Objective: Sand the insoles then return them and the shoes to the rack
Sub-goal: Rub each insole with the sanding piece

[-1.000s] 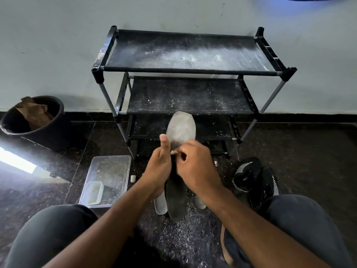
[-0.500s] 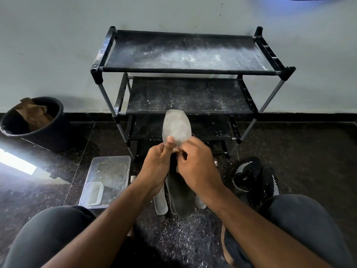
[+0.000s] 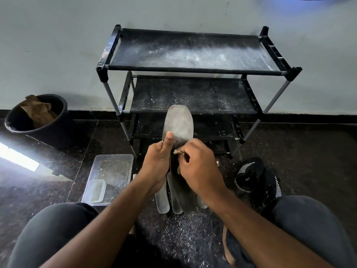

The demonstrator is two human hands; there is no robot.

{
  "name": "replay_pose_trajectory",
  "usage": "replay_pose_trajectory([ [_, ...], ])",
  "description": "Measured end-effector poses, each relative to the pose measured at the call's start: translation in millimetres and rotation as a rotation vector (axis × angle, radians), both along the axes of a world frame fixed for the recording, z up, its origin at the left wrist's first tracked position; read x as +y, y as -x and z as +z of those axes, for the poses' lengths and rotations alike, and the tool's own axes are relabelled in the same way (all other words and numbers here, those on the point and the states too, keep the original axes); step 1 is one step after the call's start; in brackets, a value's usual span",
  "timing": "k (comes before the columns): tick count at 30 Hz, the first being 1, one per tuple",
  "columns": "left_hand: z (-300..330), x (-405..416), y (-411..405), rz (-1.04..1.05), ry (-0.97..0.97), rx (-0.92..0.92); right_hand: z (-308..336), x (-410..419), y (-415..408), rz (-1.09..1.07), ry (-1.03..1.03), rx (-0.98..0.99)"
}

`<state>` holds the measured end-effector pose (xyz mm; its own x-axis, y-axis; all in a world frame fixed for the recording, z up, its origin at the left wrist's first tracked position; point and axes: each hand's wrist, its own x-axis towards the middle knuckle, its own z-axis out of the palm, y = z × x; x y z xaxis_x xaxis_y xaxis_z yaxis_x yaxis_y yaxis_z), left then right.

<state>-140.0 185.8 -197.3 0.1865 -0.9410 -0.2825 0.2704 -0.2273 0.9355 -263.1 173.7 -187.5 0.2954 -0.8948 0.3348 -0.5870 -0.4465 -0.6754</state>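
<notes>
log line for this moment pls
left hand holds insole | right hand rubs sandpaper | shoes on floor | rack bare

The middle of the held insole (image 3: 178, 122) is hidden behind the left hand (image 3: 157, 163) and right hand (image 3: 199, 167). What the right hand pinches shows only as a small tan scrap (image 3: 176, 151), too small to tell. The insoles on the floor (image 3: 163, 200) are partly covered by the wrists. The rack (image 3: 193, 70) has its lowest shelf largely hidden behind the insole.
</notes>
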Motion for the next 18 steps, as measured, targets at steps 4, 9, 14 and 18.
replay_pose_trajectory([
  [4, -1, -1, 2, -0.004, -0.032, 0.004, 3, -16, 6, -0.084, -0.002, -0.051],
  [9, -1, 1, 3, -0.01, -0.026, 0.005, 1, -18, 11, -0.137, -0.028, -0.053],
  [14, 0, -1, -1, 0.045, -0.036, 0.072, -5, -7, 3, -0.05, -0.038, -0.05],
  [18, -3, 2, 3, -0.011, -0.059, 0.03, 6, -20, 11, -0.158, -0.07, -0.105],
])
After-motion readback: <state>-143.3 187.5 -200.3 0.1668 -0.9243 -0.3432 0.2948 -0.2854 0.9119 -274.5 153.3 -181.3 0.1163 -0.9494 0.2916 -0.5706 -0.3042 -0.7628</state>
